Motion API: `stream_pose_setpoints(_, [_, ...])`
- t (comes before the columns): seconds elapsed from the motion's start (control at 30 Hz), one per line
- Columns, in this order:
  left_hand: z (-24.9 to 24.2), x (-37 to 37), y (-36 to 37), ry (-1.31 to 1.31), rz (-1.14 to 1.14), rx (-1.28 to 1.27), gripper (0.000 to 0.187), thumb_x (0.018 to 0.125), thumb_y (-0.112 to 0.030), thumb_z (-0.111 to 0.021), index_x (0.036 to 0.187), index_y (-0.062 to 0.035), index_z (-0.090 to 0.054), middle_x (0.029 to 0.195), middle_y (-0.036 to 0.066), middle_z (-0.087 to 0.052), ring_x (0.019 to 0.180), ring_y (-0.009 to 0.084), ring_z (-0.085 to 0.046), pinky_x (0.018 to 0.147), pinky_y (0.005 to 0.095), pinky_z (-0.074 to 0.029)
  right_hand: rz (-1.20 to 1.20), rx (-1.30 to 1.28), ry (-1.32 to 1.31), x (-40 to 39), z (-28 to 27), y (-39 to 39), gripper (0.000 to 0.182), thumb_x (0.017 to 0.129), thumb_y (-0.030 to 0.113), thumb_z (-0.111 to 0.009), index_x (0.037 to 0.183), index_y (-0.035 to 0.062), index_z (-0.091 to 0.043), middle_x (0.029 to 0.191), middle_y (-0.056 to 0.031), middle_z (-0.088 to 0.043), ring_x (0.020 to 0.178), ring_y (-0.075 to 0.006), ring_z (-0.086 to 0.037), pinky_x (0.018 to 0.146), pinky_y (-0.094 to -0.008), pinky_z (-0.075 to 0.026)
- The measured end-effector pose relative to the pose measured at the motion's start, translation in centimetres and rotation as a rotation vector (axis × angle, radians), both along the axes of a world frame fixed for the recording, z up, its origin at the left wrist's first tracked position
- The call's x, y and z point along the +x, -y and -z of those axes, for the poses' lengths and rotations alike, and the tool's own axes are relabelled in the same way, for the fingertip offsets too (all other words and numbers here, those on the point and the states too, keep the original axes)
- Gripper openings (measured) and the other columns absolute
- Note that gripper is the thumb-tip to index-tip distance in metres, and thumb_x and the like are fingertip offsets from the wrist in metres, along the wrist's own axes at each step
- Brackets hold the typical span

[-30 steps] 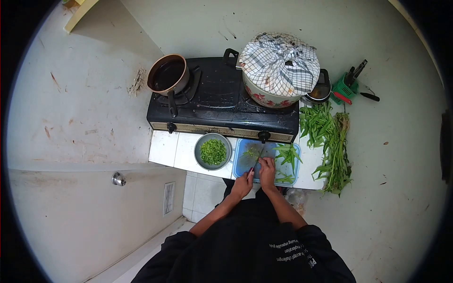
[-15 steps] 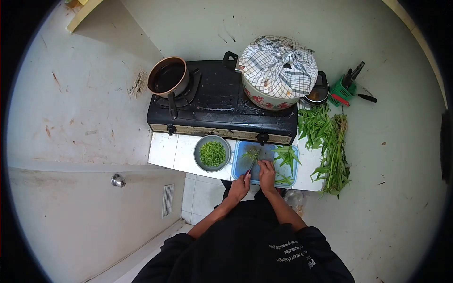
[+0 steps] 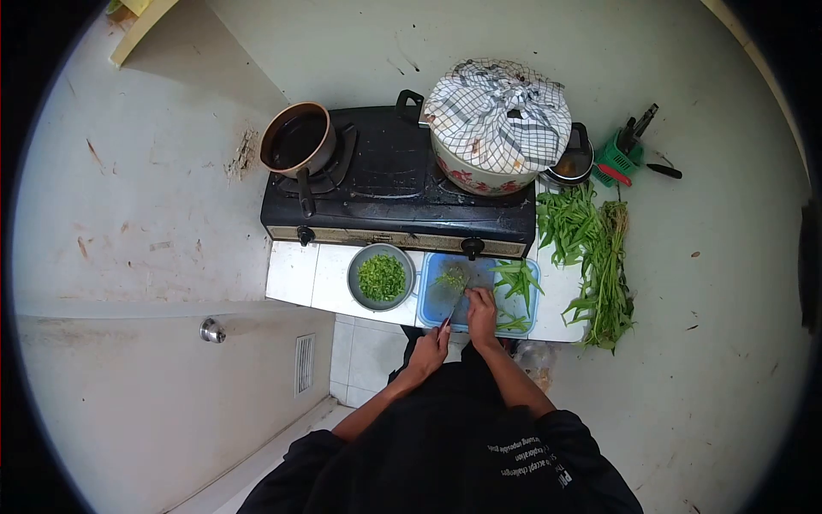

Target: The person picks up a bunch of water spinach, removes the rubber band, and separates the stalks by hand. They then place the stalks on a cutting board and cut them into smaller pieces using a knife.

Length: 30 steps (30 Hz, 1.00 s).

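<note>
My left hand is closed round the handle of a knife, whose blade points up and away over a blue tray. Opposite it, my right hand has its fingers curled down on the tray beside the blade, pressing on green stems that it mostly hides. Chopped greens lie just past the blade. Whole leaves rest along the tray's right side. A grey bowl left of the tray holds chopped greens.
Behind the tray stands a black two-burner stove. It carries a saucepan on the left and a large cloth-covered pot on the right. A bunch of leafy stems hangs over the counter's right edge, near a green utensil basket.
The knife and my left hand have shifted slightly down and left, with the blade lower beside my right hand. The whole view has moved a little.
</note>
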<state>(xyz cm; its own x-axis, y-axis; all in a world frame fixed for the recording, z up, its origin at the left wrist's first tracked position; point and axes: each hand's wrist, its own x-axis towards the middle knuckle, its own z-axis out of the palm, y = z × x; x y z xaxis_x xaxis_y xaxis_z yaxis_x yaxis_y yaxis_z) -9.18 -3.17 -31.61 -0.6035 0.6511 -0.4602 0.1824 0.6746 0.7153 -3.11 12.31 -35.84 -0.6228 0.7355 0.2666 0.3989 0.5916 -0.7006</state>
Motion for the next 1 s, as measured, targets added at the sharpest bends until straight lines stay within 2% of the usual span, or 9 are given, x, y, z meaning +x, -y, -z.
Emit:
stream_pose_setpoints(0.17, [2.8,-0.5,-2.4,-0.106,-0.015,0.096,0.050,0.103,-0.043,-0.043,0.099,0.0035,-0.060,0.084,0.036,-0.064,0.086,0.0551,-0.062,0.075,0.0619,-0.049,0.016,0.006,-0.010,-0.2,0.1,0.1,0.028,0.077,-0.013,-0.058,0.098,0.0005,-0.071,0.099,-0.0161,-0.065,0.094,-0.0361,-0.062,0.083,-0.0428,-0.051])
stream_pose_setpoints(0.27, [3.6,-0.9,-2.7,-0.096,0.006,0.068,0.048,0.103,-0.043,-0.044,0.100,0.0026,-0.060,0.084,0.036,-0.064,0.085,0.0551,-0.062,0.075,0.0625,-0.049,0.016,0.020,-0.018,-0.3,0.7,0.1,0.024,0.079,-0.011,-0.060,0.096,0.0008,-0.071,0.098,-0.0157,-0.065,0.093,-0.0356,-0.062,0.082,-0.0431,-0.050])
stream_pose_setpoints(0.47, [0.8,0.2,1.8,-0.021,0.018,-0.081,0.048,0.104,-0.041,-0.044,0.101,0.0042,-0.059,0.083,0.036,-0.063,0.086,0.0547,-0.062,0.072,0.0612,-0.047,0.023,0.052,-0.004,-0.2,0.5,0.1,0.022,0.080,-0.009,-0.062,0.097,0.0012,-0.072,0.096,-0.0149,-0.063,0.091,-0.0346,-0.061,0.081,-0.0431,-0.050])
stream_pose_setpoints(0.7, [1.6,-1.3,-2.1,-0.103,-0.032,-0.010,0.050,0.104,-0.044,-0.043,0.102,0.0039,-0.059,0.082,0.034,-0.064,0.084,0.0543,-0.063,0.072,0.0603,-0.048,-0.009,0.013,0.002,0.5,0.7,0.2,0.028,0.080,-0.009,-0.063,0.104,0.0005,-0.072,0.098,-0.0143,-0.062,0.092,-0.0329,-0.062,0.081,-0.0416,-0.051])
stream_pose_setpoints(0.87, [1.3,-2.0,-0.8,-0.053,-0.006,0.013,0.051,0.104,-0.044,-0.043,0.102,0.0043,-0.059,0.081,0.034,-0.064,0.084,0.0533,-0.063,0.071,0.0581,-0.049,-0.028,-0.012,-0.010,0.3,0.7,0.1,0.030,0.081,-0.011,-0.060,0.106,0.0003,-0.071,0.098,-0.0145,-0.064,0.092,-0.0334,-0.065,0.081,-0.0409,-0.053])
stream_pose_setpoints(1.0, [0.1,-2.0,0.0,-0.013,-0.002,-0.005,0.049,0.103,-0.043,-0.045,0.101,0.0033,-0.059,0.083,0.036,-0.063,0.087,0.0542,-0.062,0.073,0.0622,-0.049,-0.017,-0.028,-0.015,-0.4,0.9,-0.2,0.030,0.081,-0.012,-0.058,0.106,0.0002,-0.071,0.098,-0.0152,-0.066,0.091,-0.0342,-0.066,0.081,-0.0411,-0.054])
